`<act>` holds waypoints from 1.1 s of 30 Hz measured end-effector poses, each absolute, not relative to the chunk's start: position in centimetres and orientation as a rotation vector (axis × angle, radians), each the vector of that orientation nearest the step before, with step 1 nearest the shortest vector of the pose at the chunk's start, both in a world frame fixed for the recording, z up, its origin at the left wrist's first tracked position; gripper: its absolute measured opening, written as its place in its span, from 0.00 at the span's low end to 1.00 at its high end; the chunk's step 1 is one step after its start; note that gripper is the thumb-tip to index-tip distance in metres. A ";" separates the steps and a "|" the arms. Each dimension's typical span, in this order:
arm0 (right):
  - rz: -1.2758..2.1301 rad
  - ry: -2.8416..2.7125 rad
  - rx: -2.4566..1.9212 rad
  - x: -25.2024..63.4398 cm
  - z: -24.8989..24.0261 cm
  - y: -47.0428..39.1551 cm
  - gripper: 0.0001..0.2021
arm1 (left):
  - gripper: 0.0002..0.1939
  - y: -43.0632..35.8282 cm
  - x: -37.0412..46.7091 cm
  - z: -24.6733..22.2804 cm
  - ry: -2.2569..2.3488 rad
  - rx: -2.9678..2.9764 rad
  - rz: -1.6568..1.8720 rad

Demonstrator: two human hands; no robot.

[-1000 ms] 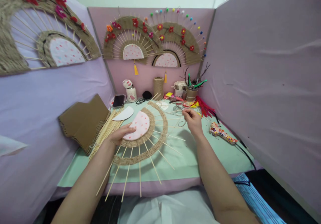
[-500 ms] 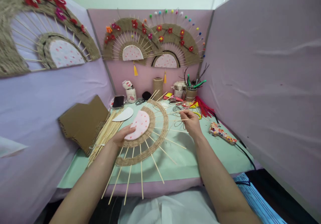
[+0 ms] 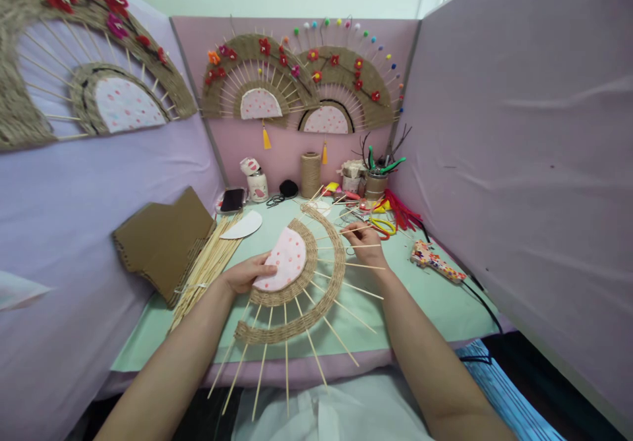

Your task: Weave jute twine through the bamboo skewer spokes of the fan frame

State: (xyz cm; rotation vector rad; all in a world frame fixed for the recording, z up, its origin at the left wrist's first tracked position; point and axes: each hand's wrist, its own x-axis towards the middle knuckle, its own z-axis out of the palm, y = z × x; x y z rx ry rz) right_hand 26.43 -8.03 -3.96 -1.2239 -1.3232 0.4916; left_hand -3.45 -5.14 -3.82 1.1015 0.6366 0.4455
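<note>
My left hand (image 3: pixel 250 273) grips a half-round fan frame (image 3: pixel 324 306) by its pink dotted half-disc centre (image 3: pixel 287 260), thumb on top. Two woven twine bands curve around the centre, and thin bamboo sticks fan out through them toward me and to the right. The frame is tilted above the table. At the outer band's right side, my right hand (image 3: pixel 364 244) has its fingers pinched together among the stick ends. A thin dark loop shows beside those fingers; what exactly they pinch is too small to make out.
Left lie a bundle of bamboo sticks (image 3: pixel 210 256), a white half-disc (image 3: pixel 242 225) and cardboard (image 3: pixel 163 243). At the back stand a twine spool (image 3: pixel 310 174) and a jar of tools (image 3: pixel 376 184). Yellow-handled scissors (image 3: pixel 383 225) and a patterned glue gun (image 3: pixel 438 262) lie right. Finished fans (image 3: pixel 257 72) hang behind.
The fan frame has shifted right and toward me with my left hand. My right hand has moved left and slightly nearer, its fingertips now closer to the outer woven band.
</note>
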 end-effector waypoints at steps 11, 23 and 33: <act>0.474 -1.394 -1.267 26.2 -4.4 -7.8 0.13 | 0.35 -5.2 -3.4 -3.7 0.669 1.096 0.447; 0.243 -1.296 -1.242 26.9 -4.5 -7.5 0.12 | 0.39 -5.2 -3.8 -3.5 0.668 1.063 0.505; 0.227 -1.160 -1.261 27.6 -3.8 -7.8 0.13 | 0.39 -5.3 -3.8 -3.4 0.665 1.098 0.463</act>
